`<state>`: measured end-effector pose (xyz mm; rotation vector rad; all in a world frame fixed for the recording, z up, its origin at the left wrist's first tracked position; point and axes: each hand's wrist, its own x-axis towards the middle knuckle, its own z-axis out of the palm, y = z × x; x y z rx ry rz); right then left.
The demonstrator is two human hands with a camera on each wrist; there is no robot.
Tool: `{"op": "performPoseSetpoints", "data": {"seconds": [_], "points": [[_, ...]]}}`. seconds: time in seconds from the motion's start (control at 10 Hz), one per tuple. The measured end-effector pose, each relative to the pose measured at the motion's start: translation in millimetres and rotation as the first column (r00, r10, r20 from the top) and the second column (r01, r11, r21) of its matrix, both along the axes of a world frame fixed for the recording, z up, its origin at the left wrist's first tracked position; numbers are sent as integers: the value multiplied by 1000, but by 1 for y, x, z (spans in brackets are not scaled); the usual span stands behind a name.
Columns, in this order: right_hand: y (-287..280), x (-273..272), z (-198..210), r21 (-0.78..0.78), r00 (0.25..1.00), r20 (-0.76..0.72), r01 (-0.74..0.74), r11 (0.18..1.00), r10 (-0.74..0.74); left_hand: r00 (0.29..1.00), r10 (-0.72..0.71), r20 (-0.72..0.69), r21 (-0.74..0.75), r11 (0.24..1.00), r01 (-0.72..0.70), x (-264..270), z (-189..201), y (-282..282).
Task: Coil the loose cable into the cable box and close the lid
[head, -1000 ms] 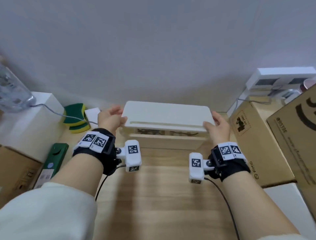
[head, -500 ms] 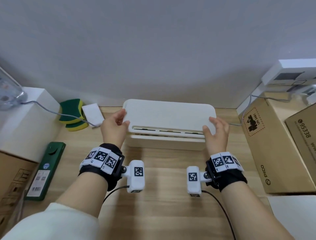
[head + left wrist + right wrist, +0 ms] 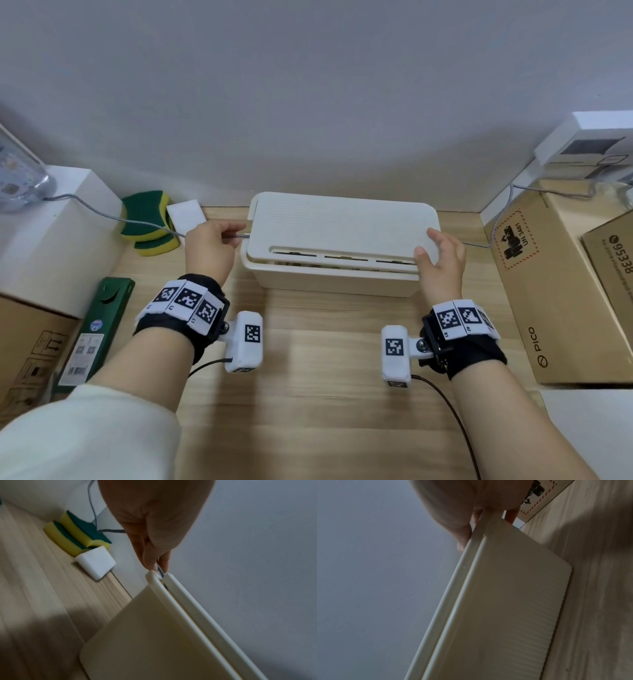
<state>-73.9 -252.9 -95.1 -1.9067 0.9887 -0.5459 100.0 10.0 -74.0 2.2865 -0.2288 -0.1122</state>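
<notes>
Two hands are working at the white cable box (image 3: 329,274), which is sitting on the table (image 3: 318,394) against the wall. I am seeing the left hand (image 3: 210,248) pinching the braided cable (image 3: 137,221) between fingertips (image 3: 149,561) right at the box's left end, where it is entering a gap under the lid (image 3: 342,226). The right hand (image 3: 442,265) is gripping the lid's right front corner, thumb on top. The lid is lying on the box. Green-yellow sponges (image 3: 150,219) are lying to the left.
</notes>
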Motion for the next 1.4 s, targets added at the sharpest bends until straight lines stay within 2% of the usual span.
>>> {"op": "performPoseSetpoints", "data": {"seconds": [0.1,0.2,0.3,0.4,0.5,0.6,0.7,0.8,0.9,1.0,1.1,1.2,1.3,1.4], "points": [[0,0,0,7,1000,6,-5,1000,5,992,-123,-21,24,992,123,7,1,0],[-1,-1,1,21,1000,19,-14,1000,13,960,-239,-145,-20,971,238,18,3,5],[-1,-2,1,24,999,26,-21,999,21,930,-279,-240,-31,959,280,29,2,7],[0,-2,1,19,1000,20,-24,1000,24,941,-158,-298,-7,987,163,33,0,-1],[0,-2,2,15,999,11,-31,999,31,926,-83,-369,112,985,132,32,-6,-6],[-1,-2,3,15,999,0,-33,999,33,920,-105,-377,298,927,227,28,-14,-6],[-1,-3,3,14,999,-7,-32,999,32,944,-32,-330,207,973,105,23,-14,-4],[0,-2,2,1,999,-34,-35,999,35,927,50,-372,-193,973,-130,18,-6,-5],[3,-1,1,-71,994,-104,-41,997,33,879,-24,-476,-376,909,-179,6,3,-9],[9,-3,3,-132,980,-199,-54,990,27,918,-62,-393,-309,949,-68,-4,1,-11],[14,-1,6,-253,917,-397,-152,955,40,949,-44,-312,-181,983,-14,-9,-2,-14],[15,2,14,-255,852,-519,-234,938,71,946,-40,-320,-64,998,20,-12,7,-17],[14,9,30,-122,755,-637,-294,948,152,965,6,-261,12,1000,-3,-14,25,-22],[18,11,50,73,825,-470,-317,946,313,957,-93,-275,-254,967,21,-25,48,-29]]}}
